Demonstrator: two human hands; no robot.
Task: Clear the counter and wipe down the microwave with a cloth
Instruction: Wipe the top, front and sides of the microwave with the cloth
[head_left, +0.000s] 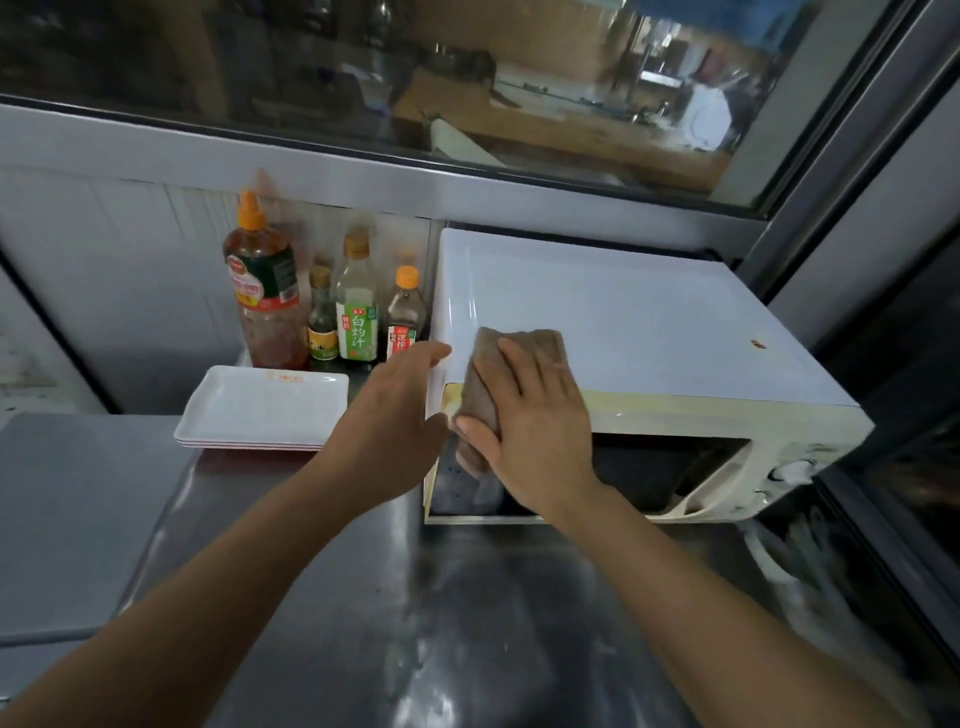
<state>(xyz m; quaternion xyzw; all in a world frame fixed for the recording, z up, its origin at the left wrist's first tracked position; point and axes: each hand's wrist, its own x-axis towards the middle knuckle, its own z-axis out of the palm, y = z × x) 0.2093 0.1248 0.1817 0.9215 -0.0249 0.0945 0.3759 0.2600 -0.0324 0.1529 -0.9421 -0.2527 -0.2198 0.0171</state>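
**Cloth at the near-left corner, clean-up runs right**

Hands at work on a microwave (623, 332) standing at the right end of a steel tabletop (363, 597), under a window. The right hand (524, 415) lies flat on a brown cloth (524, 340), fingers spread, pressing it over the front-left edge of the lid — part of the cloth lies on the top panel, part hangs down over the door. That grip is a press rather than a clench: palm down, the thumb pinning the cloth's lower fold. The left hand (400, 400) holds nothing; its open fingers rest against the microwave's left corner, apparently bracing the box.

The relation that matters: the microwave's long axis runs left to right across the view, and nearly all of its unwiped top lies to the right of the cloth and away from the person. A small brown spot (757, 343) sits near the far right edge, well apart from the cloth. The right hand is the nearer one to that stretch — the likely stroke is a sweep rightward along the long axis, with the left hand steadying.

Beside the microwave's left wall stand four sauce bottles (322, 306), and in front of them a stack of white trays (265, 408) — counter-clearing looks unfinished.
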